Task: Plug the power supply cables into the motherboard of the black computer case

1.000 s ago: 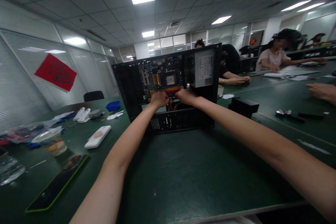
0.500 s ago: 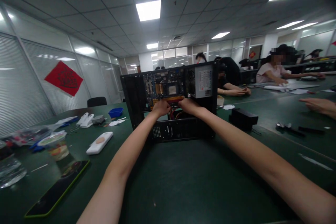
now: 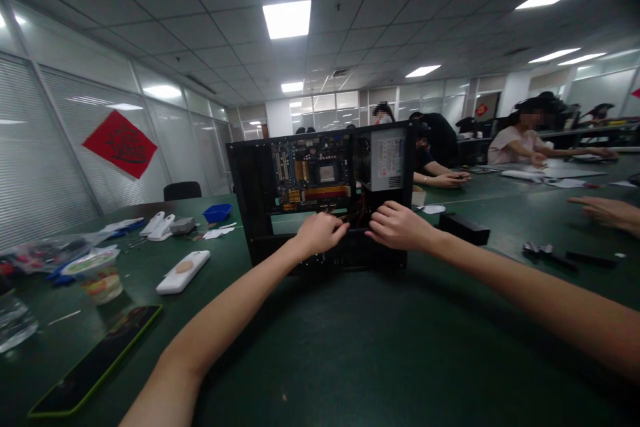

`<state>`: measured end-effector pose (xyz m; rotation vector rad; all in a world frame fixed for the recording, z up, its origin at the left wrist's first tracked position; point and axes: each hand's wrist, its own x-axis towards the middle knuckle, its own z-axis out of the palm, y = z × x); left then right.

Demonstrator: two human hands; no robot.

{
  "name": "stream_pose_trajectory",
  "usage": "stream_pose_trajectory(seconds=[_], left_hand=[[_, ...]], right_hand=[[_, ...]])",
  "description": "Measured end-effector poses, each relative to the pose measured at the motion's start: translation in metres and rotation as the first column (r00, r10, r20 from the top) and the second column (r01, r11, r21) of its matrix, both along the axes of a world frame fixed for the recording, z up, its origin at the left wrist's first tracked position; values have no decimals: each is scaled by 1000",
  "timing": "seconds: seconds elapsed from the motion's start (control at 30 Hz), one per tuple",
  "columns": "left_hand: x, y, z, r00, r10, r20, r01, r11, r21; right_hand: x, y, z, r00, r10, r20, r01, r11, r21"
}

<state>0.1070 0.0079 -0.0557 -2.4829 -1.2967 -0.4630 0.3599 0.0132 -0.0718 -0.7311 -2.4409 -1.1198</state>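
A black computer case point(image 3: 400, 257) stands on the green table with its open side towards me. Inside it are a motherboard point(image 3: 315, 157), a grey power supply point(image 3: 387, 160) and red and yellow memory slots point(image 3: 327, 193). Thin cables point(image 3: 361, 208) hang below the power supply. My left hand point(image 3: 323, 232) is at the lower opening of the case, its fingers curled and thumb pressed in close to the cables. Facing it, my right hand point(image 3: 397, 223) has bent fingers at the lower right of the opening. What either hand pinches is too small to make out.
On the left lie a phone point(image 3: 97, 363), a white device point(image 3: 183, 272), a plastic cup point(image 3: 97, 275) and a blue tray point(image 3: 217, 213). A black box-shaped part point(image 3: 464, 229) and small dark pieces point(image 3: 550, 257) lie right. Another person's hand point(image 3: 607, 210) reaches in; co-workers sit beyond.
Both my hands have come down from the memory slots to the lower opening of the case. The slots are now uncovered, and my right hand has shifted a little to the right.
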Motion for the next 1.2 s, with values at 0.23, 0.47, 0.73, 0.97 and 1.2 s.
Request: stream_pose_trajectory(seconds=[0.23, 0.47, 0.73, 0.97, 1.2], left_hand=[[14, 0, -20, 986, 164, 34, -167, 981, 100], [8, 30, -14, 881, 373, 291, -416, 904, 98], [-11, 55, -4, 693, 377, 614, -330, 924, -195], [-19, 81, 7, 630, 525, 572, -409, 851, -331], [-47, 105, 7, 689, 560, 461, -443, 828, -344]], right_hand=[[72, 26, 17, 969, 179, 168, -181, 984, -6], [39, 52, 5, 998, 70, 8, -67, 974, -217], [16, 45, -1, 997, 59, -39, -67, 971, -231], [1, 44, 5, 1000, 25, -3, -25, 967, -254], [-44, 40, 9, 989, 138, 60, -128, 980, -151]])
